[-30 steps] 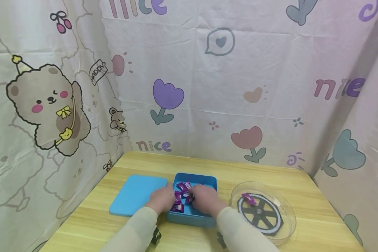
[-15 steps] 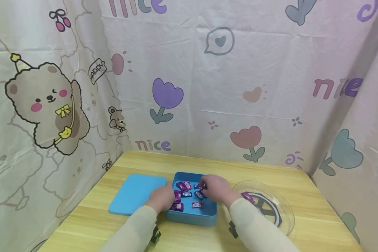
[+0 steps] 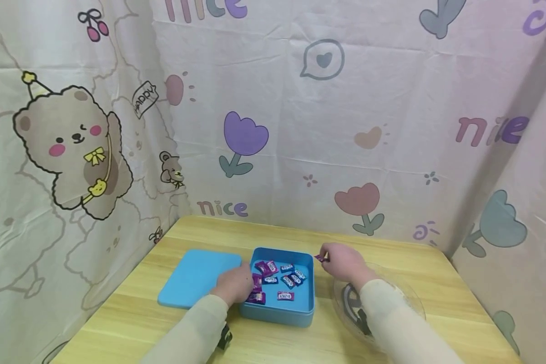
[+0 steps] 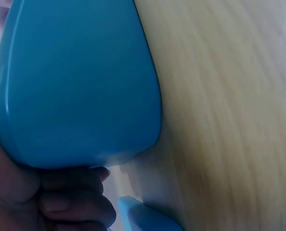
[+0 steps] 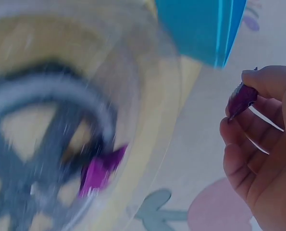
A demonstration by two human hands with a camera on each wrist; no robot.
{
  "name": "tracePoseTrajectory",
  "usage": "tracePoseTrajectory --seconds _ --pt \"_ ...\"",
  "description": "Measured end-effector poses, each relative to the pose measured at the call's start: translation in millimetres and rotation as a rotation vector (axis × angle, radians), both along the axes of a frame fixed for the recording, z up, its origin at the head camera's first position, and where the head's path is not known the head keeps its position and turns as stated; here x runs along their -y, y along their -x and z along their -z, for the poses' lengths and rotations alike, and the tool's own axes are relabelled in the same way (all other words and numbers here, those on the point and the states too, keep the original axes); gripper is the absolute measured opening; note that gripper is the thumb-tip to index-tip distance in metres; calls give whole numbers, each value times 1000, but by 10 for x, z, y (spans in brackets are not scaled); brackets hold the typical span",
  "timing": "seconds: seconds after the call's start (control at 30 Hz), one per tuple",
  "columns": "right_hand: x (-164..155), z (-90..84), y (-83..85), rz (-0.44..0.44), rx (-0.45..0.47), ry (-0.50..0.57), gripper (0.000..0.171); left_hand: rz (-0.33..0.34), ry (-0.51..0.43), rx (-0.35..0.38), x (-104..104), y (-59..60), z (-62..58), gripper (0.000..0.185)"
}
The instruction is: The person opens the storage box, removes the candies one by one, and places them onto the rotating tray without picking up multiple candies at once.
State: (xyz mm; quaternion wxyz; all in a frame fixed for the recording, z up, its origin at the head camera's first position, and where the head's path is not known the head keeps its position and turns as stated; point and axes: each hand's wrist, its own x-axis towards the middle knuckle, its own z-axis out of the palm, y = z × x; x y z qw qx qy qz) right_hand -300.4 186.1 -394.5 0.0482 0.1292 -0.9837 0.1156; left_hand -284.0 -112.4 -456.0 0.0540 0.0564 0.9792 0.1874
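A blue box [image 3: 277,313] holds several purple-wrapped candies [image 3: 279,279]. My left hand [image 3: 234,285] rests against the box's left wall, fingers curled [image 4: 66,202] beside the blue lid [image 3: 196,278] [image 4: 75,82]. My right hand [image 3: 341,263] is lifted just right of the box's far corner and pinches one purple candy [image 3: 319,258] [image 5: 242,98] in its fingertips. A clear round plate [image 3: 411,303] with a dark wheel pattern [image 5: 42,139] lies to the right, and one purple candy [image 5: 99,171] lies in it.
The wooden table [image 3: 441,273] is closed in by printed cloth walls [image 3: 300,126] at the back and on both sides. The flat blue lid lies left of the box. My right sleeve [image 3: 391,323] covers much of the plate.
My right hand has left the box and moved right toward the plate with a purple candy pinched in it. The left hand has stayed at the box's left side.
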Motion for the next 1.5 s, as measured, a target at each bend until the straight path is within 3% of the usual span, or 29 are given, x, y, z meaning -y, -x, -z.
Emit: tracePoseTrajectory --seconds 0.33,0.7,1.0,1.5 --pt "-511 -83 -30 28 -11 -72 11 -9 -18 18 6 1 -23 50" --pt "-1006 92 -25 78 63 -71 7 -11 -13 14 6 -15 -32 47" --pt "-1069 212 -74 147 142 -62 12 -21 -17 34 -20 -30 -45 51" --pt "-1031 351 -59 152 161 -38 12 -26 -21 23 -21 -29 -23 52"
